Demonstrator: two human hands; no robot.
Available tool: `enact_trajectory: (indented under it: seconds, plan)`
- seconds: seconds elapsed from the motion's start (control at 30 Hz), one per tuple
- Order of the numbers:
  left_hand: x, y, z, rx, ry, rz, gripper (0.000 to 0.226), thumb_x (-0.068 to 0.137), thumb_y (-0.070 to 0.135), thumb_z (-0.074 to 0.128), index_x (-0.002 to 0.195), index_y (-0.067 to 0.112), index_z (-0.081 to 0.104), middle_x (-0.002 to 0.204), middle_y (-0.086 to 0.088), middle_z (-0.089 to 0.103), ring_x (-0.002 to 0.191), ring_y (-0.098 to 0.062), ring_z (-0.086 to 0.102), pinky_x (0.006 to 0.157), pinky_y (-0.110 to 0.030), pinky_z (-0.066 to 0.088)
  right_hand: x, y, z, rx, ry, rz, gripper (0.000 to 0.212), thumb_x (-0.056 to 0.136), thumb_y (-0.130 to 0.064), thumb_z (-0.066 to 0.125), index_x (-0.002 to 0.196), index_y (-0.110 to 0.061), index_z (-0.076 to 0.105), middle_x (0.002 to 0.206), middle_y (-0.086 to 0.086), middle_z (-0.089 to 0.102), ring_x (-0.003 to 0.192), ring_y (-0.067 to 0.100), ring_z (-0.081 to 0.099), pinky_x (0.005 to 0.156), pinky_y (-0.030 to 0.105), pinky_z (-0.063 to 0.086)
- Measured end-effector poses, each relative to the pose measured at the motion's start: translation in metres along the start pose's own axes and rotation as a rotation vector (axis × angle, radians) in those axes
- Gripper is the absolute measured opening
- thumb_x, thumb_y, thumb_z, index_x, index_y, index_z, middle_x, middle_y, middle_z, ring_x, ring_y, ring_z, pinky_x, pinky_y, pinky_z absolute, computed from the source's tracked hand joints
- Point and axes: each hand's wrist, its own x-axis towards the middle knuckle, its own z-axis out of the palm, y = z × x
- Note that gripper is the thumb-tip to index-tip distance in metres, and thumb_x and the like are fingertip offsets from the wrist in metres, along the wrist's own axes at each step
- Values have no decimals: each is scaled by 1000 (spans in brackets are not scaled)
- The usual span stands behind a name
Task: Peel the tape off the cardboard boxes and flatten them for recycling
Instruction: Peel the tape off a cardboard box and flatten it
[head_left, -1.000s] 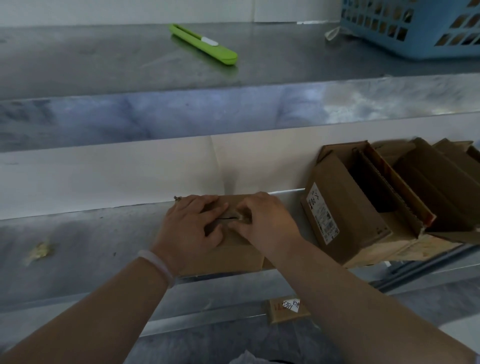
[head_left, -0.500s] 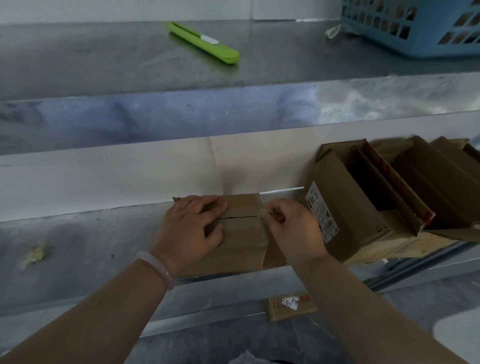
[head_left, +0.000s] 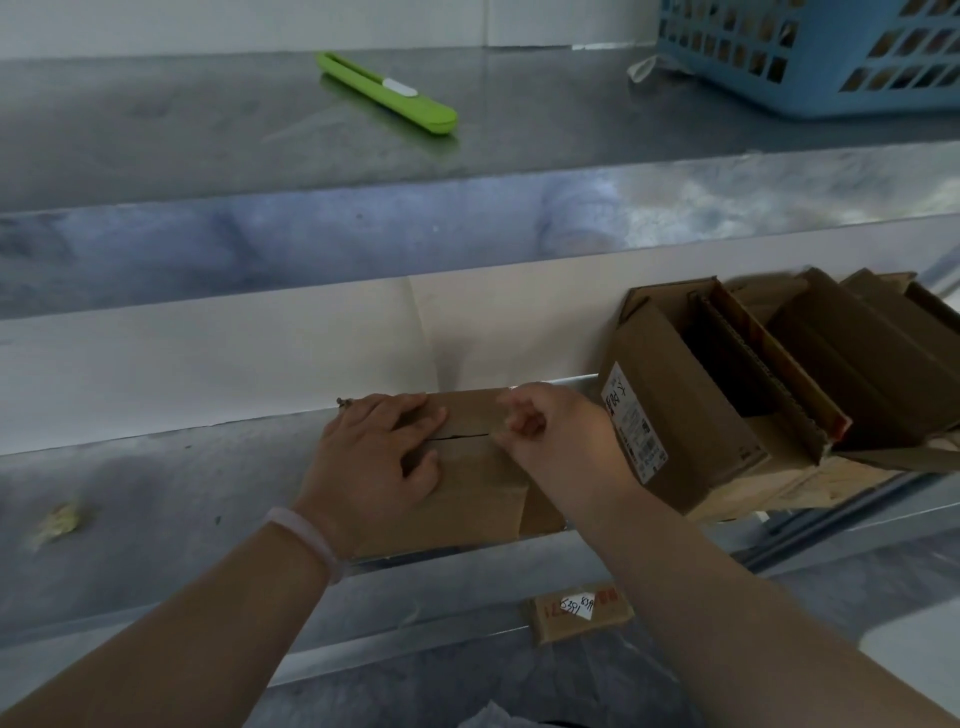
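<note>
Right hand (head_left: 561, 441) has moved off the middle of the seam (head_left: 457, 435) to its right end, so the seam is now exposed. Left hand (head_left: 376, 457) unchanged: flat, pressing box (head_left: 467, 499) on lower shelf (head_left: 156, 499). Right fingers curled; can't tell if they pinch anything.

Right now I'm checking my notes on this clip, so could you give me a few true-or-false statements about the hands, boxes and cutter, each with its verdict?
1. The left hand lies flat on the small cardboard box. True.
2. The right hand holds the green cutter. False: the cutter lies on the upper shelf. The right hand's curled fingers are at the small box's seam.
3. The blue basket stands on the upper shelf. True.
4. The labelled box stands left of both hands. False: it is to their right.
</note>
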Motion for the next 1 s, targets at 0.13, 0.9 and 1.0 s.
enact_trajectory:
  seconds: [0.13, 0.9, 1.0]
  plan:
    - [0, -1, 1, 0, -6, 1, 57, 82, 55, 34, 127, 32, 60, 134, 7, 55, 122, -20, 49, 104, -42, 37, -6, -8, 5, -253, -78, -271, 17, 92, -18, 61, 106, -16, 71, 101, 1, 69, 99, 18, 58, 90, 33, 46]
    - [0, -2, 2, 15, 8, 6, 55, 84, 53, 35, 126, 31, 61, 133, 8, 56, 119, -20, 51, 104, -40, 38, 11, -20, -3, -409, -231, -163, 22, 92, -31, 57, 110, -21, 65, 110, 0, 62, 107, 20, 54, 94, 33, 43]
    - [0, -2, 4, 7, 11, 8, 54, 84, 53, 36, 126, 31, 61, 132, 8, 56, 119, -20, 52, 103, -42, 40, 5, -15, 1, -469, -229, -250, 21, 92, -36, 55, 96, -18, 65, 104, 2, 61, 103, 20, 52, 90, 31, 40]
